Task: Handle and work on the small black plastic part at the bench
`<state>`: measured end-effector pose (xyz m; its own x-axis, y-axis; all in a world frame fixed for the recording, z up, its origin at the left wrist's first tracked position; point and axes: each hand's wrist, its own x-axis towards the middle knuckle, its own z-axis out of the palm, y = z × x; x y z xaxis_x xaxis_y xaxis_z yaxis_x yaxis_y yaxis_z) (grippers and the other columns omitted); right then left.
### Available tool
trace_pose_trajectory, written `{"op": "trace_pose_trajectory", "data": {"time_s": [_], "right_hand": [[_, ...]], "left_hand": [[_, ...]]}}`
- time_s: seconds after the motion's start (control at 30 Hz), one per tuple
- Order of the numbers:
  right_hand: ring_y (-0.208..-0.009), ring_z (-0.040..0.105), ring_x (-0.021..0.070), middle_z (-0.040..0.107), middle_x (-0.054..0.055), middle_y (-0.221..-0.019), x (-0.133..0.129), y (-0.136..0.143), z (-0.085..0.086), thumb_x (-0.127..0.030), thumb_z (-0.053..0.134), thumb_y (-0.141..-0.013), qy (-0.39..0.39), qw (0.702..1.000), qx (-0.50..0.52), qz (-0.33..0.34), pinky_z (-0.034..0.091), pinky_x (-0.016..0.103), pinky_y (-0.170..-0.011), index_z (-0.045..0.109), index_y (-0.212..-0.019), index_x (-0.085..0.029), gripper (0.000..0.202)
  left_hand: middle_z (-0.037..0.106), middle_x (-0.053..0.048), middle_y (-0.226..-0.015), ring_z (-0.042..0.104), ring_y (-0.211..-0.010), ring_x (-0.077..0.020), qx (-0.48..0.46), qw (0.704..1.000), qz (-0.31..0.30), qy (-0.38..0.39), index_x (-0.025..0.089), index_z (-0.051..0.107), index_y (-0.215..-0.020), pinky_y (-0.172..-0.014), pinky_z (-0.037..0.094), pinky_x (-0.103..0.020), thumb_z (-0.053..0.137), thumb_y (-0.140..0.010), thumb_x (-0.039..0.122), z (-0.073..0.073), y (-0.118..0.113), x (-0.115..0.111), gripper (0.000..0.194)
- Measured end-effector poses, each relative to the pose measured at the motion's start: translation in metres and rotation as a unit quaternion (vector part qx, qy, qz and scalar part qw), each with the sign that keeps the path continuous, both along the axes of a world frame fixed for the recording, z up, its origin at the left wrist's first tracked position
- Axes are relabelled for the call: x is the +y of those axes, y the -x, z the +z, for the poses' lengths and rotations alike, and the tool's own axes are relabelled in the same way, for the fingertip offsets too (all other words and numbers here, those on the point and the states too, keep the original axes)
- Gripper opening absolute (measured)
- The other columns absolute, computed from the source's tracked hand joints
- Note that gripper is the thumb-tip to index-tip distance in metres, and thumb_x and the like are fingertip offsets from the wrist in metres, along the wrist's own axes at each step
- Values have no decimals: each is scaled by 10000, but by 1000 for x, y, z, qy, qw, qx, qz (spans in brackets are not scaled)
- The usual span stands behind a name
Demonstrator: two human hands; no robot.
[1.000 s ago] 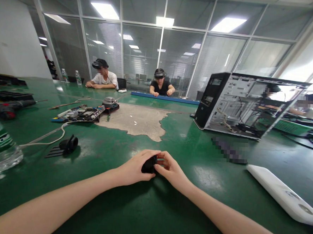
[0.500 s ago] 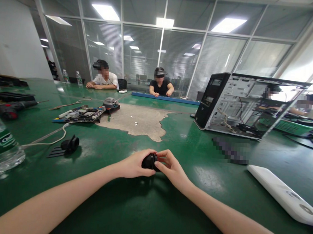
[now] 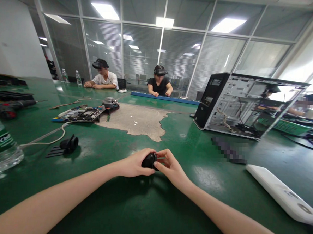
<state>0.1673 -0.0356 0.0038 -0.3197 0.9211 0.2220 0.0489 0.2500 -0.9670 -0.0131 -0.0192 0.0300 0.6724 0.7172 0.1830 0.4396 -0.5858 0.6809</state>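
Note:
Just above the green table, a small black rounded part [image 3: 149, 160] is between my two hands. My left hand [image 3: 137, 163] wraps round its left side, thumb and fingers closed on it. From the other side, the fingertips and thumb of my right hand [image 3: 170, 167] pinch its ridged right edge. The fingers partly cover the part, so its exact kind does not show. To the left on the table lies a black plastic piece [image 3: 69, 144] with a round collar and flat prongs.
An open computer case [image 3: 218, 103] stands at the right, near a white flat device [image 3: 281, 193]. Left are a water bottle [image 3: 1, 143], a circuit board [image 3: 79, 113] and a power drill [image 3: 10, 104]. Two people sit across the table [image 3: 101, 198]; another is far right.
Both hands keep nearly the same grip on the black rounded part. The camera view shifts very slightly; nothing else on the table has visibly moved.

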Motion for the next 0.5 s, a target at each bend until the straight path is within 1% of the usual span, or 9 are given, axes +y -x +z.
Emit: {"op": "trace_pose_trajectory", "data": {"time_s": [0.1,0.17,0.27,0.33,0.43,0.5], "right_hand": [[-895,556,156,534,35,-978,1,0,-1,-301,604,-729,6,1000,-17,-9,474,330,-786,462,-953,-200,283],[-913,552,160,536,43,-999,1,0,-1,-297,598,-735,8,1000,-22,3,469,342,-806,468,-970,-201,285],[-956,536,154,523,29,-998,0,0,-2,-256,618,-721,-4,999,12,39,459,340,-847,469,-949,-212,277],[-971,529,146,509,16,-990,0,0,-3,-227,632,-705,-12,998,40,54,454,334,-864,457,-935,-221,289],[-964,535,151,514,14,-974,-2,1,-2,-230,635,-702,-11,998,42,51,459,337,-848,448,-908,-222,278],[-973,537,164,527,18,-965,-3,1,0,-256,625,-713,-5,999,31,34,461,339,-833,450,-876,-217,242]], "left_hand": [[456,-84,-1194,454,-1081,-229,9,1000,-20,15,173,330,-1245,-943,348,-364,580,-717,290,1,1,2,596],[403,-99,-1255,409,-1142,-235,15,999,-29,31,168,270,-1281,-981,310,-371,577,-718,289,2,1,2,654],[336,-125,-1314,363,-1193,-244,23,998,-27,60,151,159,-1326,-1006,278,-380,581,-713,284,4,1,2,756],[353,-126,-1300,395,-1169,-244,17,997,-22,78,162,121,-1335,-984,308,-385,580,-715,285,5,0,1,781],[412,-104,-1234,455,-1102,-238,1,996,-20,84,187,155,-1316,-935,360,-384,587,-708,286,6,0,-1,753],[418,-95,-1215,452,-1097,-240,-5,997,-19,71,188,199,-1290,-928,365,-382,600,-692,278,7,-1,-2,725]]}}
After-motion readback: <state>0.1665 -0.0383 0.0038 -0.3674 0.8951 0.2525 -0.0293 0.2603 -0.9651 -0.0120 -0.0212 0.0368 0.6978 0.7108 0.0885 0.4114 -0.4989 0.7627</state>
